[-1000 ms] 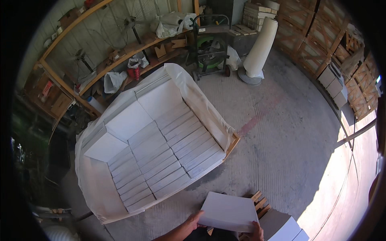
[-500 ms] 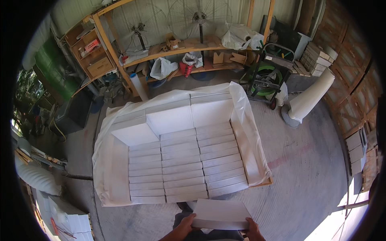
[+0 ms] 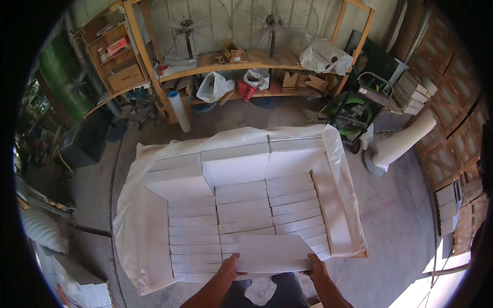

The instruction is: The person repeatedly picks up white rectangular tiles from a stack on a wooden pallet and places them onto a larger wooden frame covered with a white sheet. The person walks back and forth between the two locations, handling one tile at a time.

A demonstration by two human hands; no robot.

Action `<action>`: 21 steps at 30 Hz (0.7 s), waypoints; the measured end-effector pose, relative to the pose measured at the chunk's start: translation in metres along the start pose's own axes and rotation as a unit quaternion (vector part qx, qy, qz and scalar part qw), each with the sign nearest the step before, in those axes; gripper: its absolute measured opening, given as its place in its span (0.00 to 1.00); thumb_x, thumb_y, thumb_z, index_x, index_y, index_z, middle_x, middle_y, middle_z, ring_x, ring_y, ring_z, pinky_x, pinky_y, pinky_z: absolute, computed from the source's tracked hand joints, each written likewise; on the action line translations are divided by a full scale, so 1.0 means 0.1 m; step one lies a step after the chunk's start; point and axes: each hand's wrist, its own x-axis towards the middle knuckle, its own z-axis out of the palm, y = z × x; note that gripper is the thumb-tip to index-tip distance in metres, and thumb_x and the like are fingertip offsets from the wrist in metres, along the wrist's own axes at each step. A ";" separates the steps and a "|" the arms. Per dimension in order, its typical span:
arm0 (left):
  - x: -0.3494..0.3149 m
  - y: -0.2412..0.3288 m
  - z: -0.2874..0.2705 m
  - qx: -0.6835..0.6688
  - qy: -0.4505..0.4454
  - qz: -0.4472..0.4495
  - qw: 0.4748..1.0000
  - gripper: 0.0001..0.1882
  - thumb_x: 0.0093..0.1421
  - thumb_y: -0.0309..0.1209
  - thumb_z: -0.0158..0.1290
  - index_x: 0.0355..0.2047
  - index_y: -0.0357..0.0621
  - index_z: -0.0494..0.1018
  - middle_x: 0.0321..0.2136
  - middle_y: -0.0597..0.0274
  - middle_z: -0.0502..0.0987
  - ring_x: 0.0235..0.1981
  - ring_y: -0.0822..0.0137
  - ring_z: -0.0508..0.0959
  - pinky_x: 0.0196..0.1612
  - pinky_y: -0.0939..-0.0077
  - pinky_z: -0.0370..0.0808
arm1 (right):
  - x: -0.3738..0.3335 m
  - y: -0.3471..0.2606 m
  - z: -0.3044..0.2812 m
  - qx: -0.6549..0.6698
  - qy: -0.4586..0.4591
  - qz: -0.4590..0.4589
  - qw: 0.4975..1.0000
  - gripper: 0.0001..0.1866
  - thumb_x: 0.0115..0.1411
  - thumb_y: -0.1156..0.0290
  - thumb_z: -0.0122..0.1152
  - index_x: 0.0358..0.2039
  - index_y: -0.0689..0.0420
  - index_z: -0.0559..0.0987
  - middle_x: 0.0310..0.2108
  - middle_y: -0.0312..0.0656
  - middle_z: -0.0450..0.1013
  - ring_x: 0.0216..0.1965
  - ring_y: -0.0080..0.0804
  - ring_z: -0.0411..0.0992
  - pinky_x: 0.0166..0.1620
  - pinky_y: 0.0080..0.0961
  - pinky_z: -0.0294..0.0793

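A flat white box [image 3: 273, 251] is held level in front of me, one hand at each end. My left hand [image 3: 230, 265] is closed on its left end, and my right hand [image 3: 316, 266] grips the right end. Beneath and beyond it lies a low wooden-edged crate [image 3: 339, 208] lined with translucent plastic sheeting [image 3: 134, 220]. Rows of similar white boxes [image 3: 192, 227] fill its bottom in three columns. Along its far side larger white boxes [image 3: 236, 167] stand higher than those rows. The held box hides part of the nearest rows.
Behind the crate runs a wooden shelf [image 3: 231, 65] with fans [image 3: 272, 31], bags and cardboard. A wheeled cart [image 3: 354, 113] stands at the back right, beside a leaning white roll [image 3: 405, 142]. Another roll [image 3: 179, 112] stands back left. White boxes [image 3: 92, 292] sit at the near left.
The white box has moved forward from in front of the crate to over its near edge, still in both hands. The view has shifted, and my legs now show close to the crate.
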 end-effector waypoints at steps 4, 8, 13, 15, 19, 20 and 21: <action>0.15 0.78 0.02 -0.010 0.018 0.047 0.999 0.26 0.57 0.43 0.50 0.52 0.42 0.62 0.48 0.48 0.68 0.47 0.45 0.71 0.36 0.39 0.74 | 0.40 -0.46 0.75 0.012 -0.024 0.004 1.000 0.30 0.50 0.58 0.61 0.47 0.64 0.68 0.42 0.53 0.68 0.38 0.50 0.72 0.29 0.44 0.79; 0.35 1.50 0.09 -0.034 0.014 0.089 0.995 0.27 0.57 0.42 0.51 0.52 0.39 0.62 0.48 0.47 0.67 0.47 0.46 0.71 0.37 0.40 0.75 | 0.80 -0.84 1.35 0.013 -0.081 -0.038 0.996 0.31 0.50 0.56 0.61 0.46 0.67 0.67 0.39 0.54 0.69 0.35 0.47 0.74 0.27 0.37 0.79; 0.52 2.16 0.03 -0.054 0.026 0.134 0.989 0.28 0.58 0.42 0.50 0.53 0.37 0.60 0.49 0.45 0.67 0.47 0.46 0.71 0.36 0.43 0.76 | 1.18 -1.19 2.19 -0.034 -0.115 -0.060 0.991 0.33 0.50 0.53 0.60 0.45 0.70 0.68 0.38 0.56 0.69 0.34 0.45 0.74 0.28 0.33 0.79; 0.69 2.31 -0.05 -0.063 0.019 0.148 0.987 0.29 0.58 0.42 0.50 0.54 0.36 0.59 0.49 0.45 0.66 0.47 0.46 0.71 0.36 0.43 0.77 | 1.31 -1.25 2.43 -0.049 -0.124 -0.071 0.989 0.33 0.50 0.53 0.59 0.44 0.71 0.69 0.37 0.56 0.69 0.34 0.45 0.74 0.28 0.32 0.79; 0.67 2.46 -0.02 -0.068 0.036 0.113 0.991 0.29 0.58 0.42 0.49 0.55 0.36 0.58 0.49 0.43 0.66 0.48 0.46 0.71 0.35 0.45 0.77 | 1.38 -1.33 2.60 -0.075 -0.116 -0.069 0.988 0.32 0.50 0.53 0.57 0.42 0.73 0.70 0.37 0.56 0.69 0.35 0.43 0.73 0.28 0.32 0.79; 0.73 2.45 -0.05 -0.071 0.037 0.116 0.990 0.29 0.58 0.42 0.49 0.54 0.37 0.59 0.50 0.43 0.66 0.47 0.46 0.71 0.36 0.46 0.77 | 1.38 -1.34 2.62 -0.088 -0.099 -0.054 0.990 0.32 0.50 0.54 0.58 0.41 0.74 0.70 0.37 0.56 0.69 0.35 0.44 0.73 0.28 0.32 0.80; 0.73 2.47 -0.06 -0.071 0.042 0.111 0.990 0.29 0.58 0.42 0.50 0.54 0.37 0.59 0.50 0.43 0.65 0.47 0.46 0.71 0.36 0.46 0.77 | 1.38 -1.36 2.65 -0.101 -0.083 -0.040 0.991 0.32 0.50 0.55 0.58 0.41 0.75 0.70 0.38 0.56 0.68 0.35 0.44 0.73 0.28 0.31 0.80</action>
